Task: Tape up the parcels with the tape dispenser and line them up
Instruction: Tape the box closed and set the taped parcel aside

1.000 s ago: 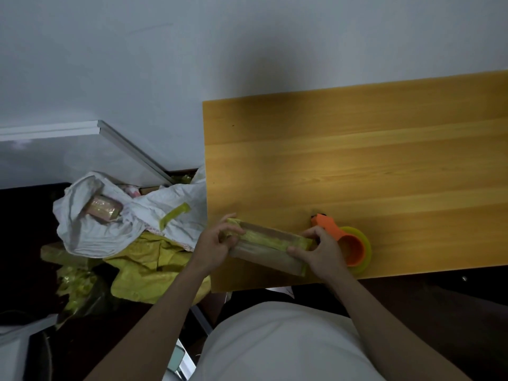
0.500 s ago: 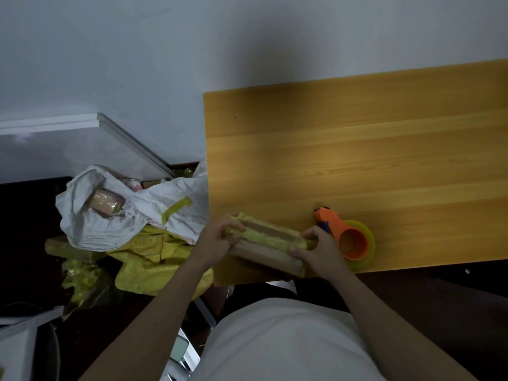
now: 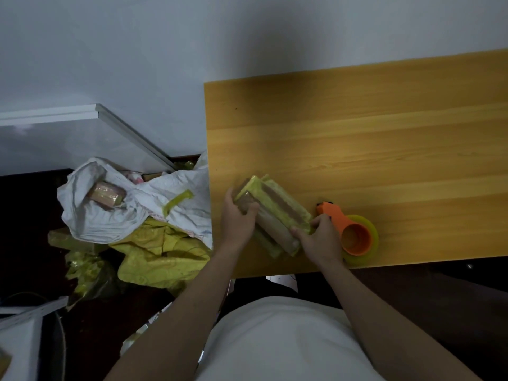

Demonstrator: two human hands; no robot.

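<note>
Parcel (image 3: 272,215) lies slantwise at near left corner of table (image 3: 384,149), gripped at far end by left hand (image 3: 238,218), at near end by right hand (image 3: 319,237). Tape dispenser (image 3: 351,232) lies just right of right hand, ungripped

Two parcels, one (image 3: 272,215) on the table at 6 o'clock and one (image 3: 105,194) in the white sack at 9 o'clock, one tape dispenser (image 3: 350,232), two hands, left (image 3: 237,218), right (image 3: 320,239)
</note>
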